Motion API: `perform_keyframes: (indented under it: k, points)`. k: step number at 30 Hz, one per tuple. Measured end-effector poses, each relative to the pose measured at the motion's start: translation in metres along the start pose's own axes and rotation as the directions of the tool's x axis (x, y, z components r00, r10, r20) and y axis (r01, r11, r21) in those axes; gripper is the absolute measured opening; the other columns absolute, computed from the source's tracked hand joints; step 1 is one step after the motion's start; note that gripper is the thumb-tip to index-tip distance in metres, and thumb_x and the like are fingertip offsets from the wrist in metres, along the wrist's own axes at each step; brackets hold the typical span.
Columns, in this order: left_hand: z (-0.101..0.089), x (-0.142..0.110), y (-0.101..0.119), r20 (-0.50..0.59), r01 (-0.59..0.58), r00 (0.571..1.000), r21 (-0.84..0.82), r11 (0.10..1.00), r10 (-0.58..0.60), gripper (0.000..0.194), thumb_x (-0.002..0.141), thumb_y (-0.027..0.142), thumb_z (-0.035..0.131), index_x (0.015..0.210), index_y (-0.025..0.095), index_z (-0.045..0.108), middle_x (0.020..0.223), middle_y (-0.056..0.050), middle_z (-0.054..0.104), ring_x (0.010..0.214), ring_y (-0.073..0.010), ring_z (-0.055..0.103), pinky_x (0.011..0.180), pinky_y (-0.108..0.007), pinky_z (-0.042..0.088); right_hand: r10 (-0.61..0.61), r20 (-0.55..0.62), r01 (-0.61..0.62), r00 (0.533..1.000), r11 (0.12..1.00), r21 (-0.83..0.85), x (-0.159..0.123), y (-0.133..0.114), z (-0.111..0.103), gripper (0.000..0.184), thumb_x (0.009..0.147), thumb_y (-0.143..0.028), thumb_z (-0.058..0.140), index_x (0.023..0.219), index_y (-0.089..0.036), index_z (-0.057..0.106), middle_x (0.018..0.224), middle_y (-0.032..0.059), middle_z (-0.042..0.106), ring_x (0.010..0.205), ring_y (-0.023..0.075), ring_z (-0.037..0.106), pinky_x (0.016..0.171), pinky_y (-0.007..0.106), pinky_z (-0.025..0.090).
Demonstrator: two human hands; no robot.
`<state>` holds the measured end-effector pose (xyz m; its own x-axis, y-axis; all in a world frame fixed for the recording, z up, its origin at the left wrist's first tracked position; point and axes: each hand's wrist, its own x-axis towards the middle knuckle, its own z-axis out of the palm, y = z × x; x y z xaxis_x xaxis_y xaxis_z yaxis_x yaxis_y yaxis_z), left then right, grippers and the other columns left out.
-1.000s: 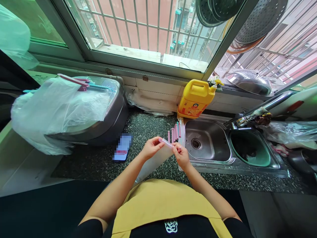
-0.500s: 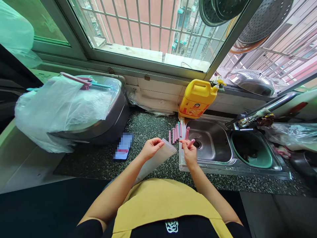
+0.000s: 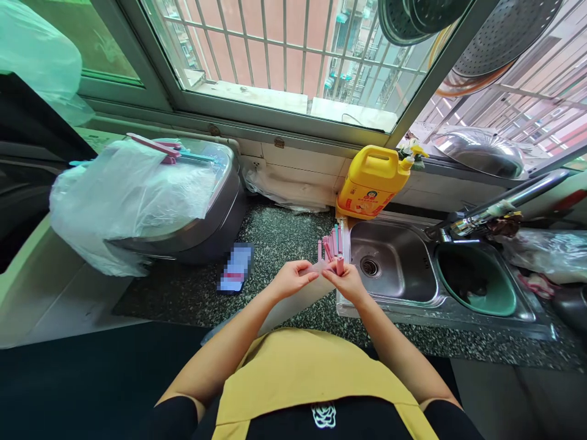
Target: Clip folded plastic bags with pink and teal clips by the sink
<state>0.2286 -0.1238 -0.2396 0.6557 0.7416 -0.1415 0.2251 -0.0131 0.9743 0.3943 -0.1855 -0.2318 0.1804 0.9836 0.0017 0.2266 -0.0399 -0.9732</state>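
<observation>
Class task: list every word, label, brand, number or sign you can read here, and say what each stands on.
No text is readable.
Yellow jug: red lettering on its front, too small to read.
Phone-like object: pixelated, nothing legible.
White emblem on black cloth: flower-like, no letters discernible.

Phone [image 3: 235, 269] blurred, translucent bag [image 3: 296, 304] partly hidden behind apron [image 3: 321, 357], perforated pan [image 3: 504, 43] cut off (top edge)

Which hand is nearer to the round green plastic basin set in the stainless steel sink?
Right. The right hand is at the sink's left rim, left of the basin; the left hand is farther left, over the speckled stone counter.
</observation>
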Motion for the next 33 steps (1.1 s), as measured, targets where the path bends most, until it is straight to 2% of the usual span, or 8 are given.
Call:
perform_keyframes:
  k: [4, 8, 12, 20, 25, 27, 30, 33]
  points:
    - [-0.012, -0.007, -0.028, 0.106, 0.135, 0.985, 0.028, 0.99, -0.137, 0.025, 0.066, 0.038, 0.058, 0.064, 0.013, 0.063, 0.058, 0.0, 0.059, 0.056, -0.0122, 0.049, 0.053, -0.022, 0.036, -0.049, -0.116, 0.044, 0.992, 0.998, -0.045, 0.002, 0.005, -0.011, 0.026, 0.067, -0.04, 0.064, 0.057, -0.017, 0.058, 0.07, 0.0013, 0.056, 0.066, 0.0135, 0.051, 0.062, 0.026, 0.042]
    - [-0.026, -0.016, -0.044, 0.144, 0.176, 0.972, 0.072, 0.982, -0.185, 0.025, 0.066, 0.038, 0.057, 0.062, 0.014, 0.061, 0.056, 0.001, 0.057, 0.055, -0.012, 0.047, 0.053, -0.022, 0.034, -0.055, -0.09, 0.046, 0.994, 0.994, -0.1, 0.004, 0.01, -0.013, 0.024, 0.067, -0.036, 0.064, 0.055, -0.017, 0.056, 0.064, -0.0001, 0.053, 0.061, 0.0124, 0.049, 0.061, 0.026, 0.041]
    - [-0.045, -0.029, -0.056, 0.21, 0.216, 0.943, 0.202, 0.955, -0.257, 0.02, 0.064, 0.035, 0.056, 0.066, 0.015, 0.059, 0.059, 0.002, 0.055, 0.058, -0.0125, 0.047, 0.055, -0.022, 0.033, -0.036, -0.231, 0.019, 0.972, 0.997, -0.075, 0.012, 0.011, -0.022, 0.024, 0.068, -0.04, 0.061, 0.061, -0.016, 0.058, 0.061, -0.0012, 0.052, 0.058, 0.0112, 0.047, 0.058, 0.025, 0.04]
    - [-0.081, -0.05, -0.089, 0.119, 0.337, 0.903, 0.404, 0.851, -0.414, 0.011, 0.065, 0.023, 0.046, 0.067, 0.017, 0.054, 0.064, 0.001, 0.058, 0.066, -0.0167, 0.054, 0.061, -0.023, 0.038, -0.022, -0.324, -0.052, 0.946, 0.975, -0.218, 0.021, 0.018, -0.071, 0.029, 0.066, -0.044, 0.06, 0.063, -0.015, 0.057, 0.056, -0.0023, 0.05, 0.052, 0.01, 0.042, 0.051, 0.023, 0.034]
    - [-0.103, 0.007, -0.031, -0.11, 0.243, 0.965, 0.719, 0.651, -0.24, 0.021, 0.072, 0.013, 0.038, 0.076, 0.017, 0.058, 0.075, -0.006, 0.064, 0.074, -0.0194, 0.058, 0.066, -0.027, 0.04, -0.176, -0.289, -0.001, 0.941, 0.852, -0.524, 0.043, 0.006, -0.093, 0.03, 0.074, -0.044, 0.05, 0.064, -0.016, 0.057, 0.055, -0.0014, 0.05, 0.052, 0.0109, 0.043, 0.051, 0.022, 0.032]
    - [-0.112, 0.041, 0.006, -0.184, 0.232, 0.972, 0.845, 0.482, -0.144, 0.021, 0.075, 0.016, 0.041, 0.078, 0.016, 0.061, 0.074, -0.009, 0.065, 0.07, -0.0216, 0.058, 0.065, -0.03, 0.04, -0.287, -0.297, 0.001, 0.911, 0.721, -0.693, 0.06, -0.008, -0.1, 0.029, 0.078, -0.039, 0.047, 0.062, -0.017, 0.055, 0.057, 0.0, 0.051, 0.053, 0.0113, 0.044, 0.052, 0.022, 0.031]
    - [-0.129, 0.098, 0.057, -0.232, 0.224, 0.972, 0.874, 0.432, -0.034, 0.023, 0.076, 0.014, 0.043, 0.084, 0.011, 0.064, 0.084, -0.015, 0.065, 0.083, -0.0264, 0.057, 0.076, -0.039, 0.038, -0.376, -0.308, -0.1, 0.874, 0.481, -0.871, 0.091, -0.034, -0.104, 0.024, 0.079, -0.031, 0.045, 0.067, -0.015, 0.057, 0.066, 0.0035, 0.054, 0.058, 0.0129, 0.048, 0.053, 0.023, 0.031]
    - [-0.153, 0.155, 0.089, -0.264, 0.215, 0.962, 0.886, 0.411, 0.067, 0.024, 0.077, 0.014, 0.046, 0.087, 0.009, 0.066, 0.092, -0.018, 0.064, 0.099, -0.0309, 0.05, 0.088, -0.049, 0.026, -0.355, -0.269, -0.178, 0.895, 0.269, -0.947, 0.124, -0.058, -0.098, 0.021, 0.079, -0.027, 0.046, 0.082, -0.013, 0.06, 0.078, 0.0074, 0.057, 0.065, 0.0157, 0.054, 0.054, 0.023, 0.032]
